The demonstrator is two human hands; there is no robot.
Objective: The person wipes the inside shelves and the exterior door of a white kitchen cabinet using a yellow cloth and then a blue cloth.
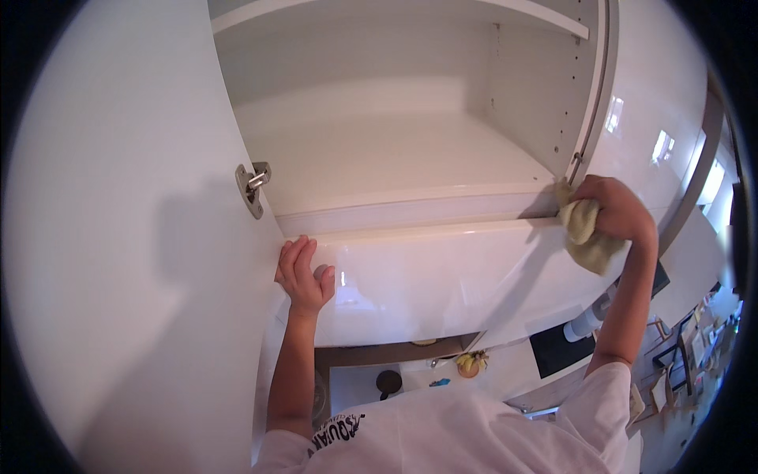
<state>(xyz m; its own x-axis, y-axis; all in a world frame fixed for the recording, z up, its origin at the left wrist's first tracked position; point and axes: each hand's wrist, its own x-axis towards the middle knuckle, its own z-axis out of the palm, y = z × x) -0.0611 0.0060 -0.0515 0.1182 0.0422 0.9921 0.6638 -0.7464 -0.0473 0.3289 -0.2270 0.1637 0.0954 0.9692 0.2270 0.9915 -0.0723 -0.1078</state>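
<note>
In my right hand (pixel 619 207) is a crumpled yellow-green cloth (pixel 583 228). That hand presses it against the lower right front corner of a white wall cabinet (pixel 379 142), and part of the cloth hangs down. My left hand (pixel 305 275) rests with its fingertips on the top edge of a glossy white front panel (pixel 426 278) below the cabinet opening. Its thumb is spread away from the fingers, and it holds nothing. Beside it, a white cabinet door (pixel 136 237) stands open on a metal hinge (pixel 253 186). Only bare surfaces show inside the lower compartment.
A shelf (pixel 402 9) crosses the cabinet above. To the right is a closed glossy door (pixel 651 118). Far below, the counter holds a dark pan (pixel 389 382), a bowl of bananas (pixel 471 364) and a black cooktop (pixel 556 352). Chairs (pixel 660 385) stand at lower right.
</note>
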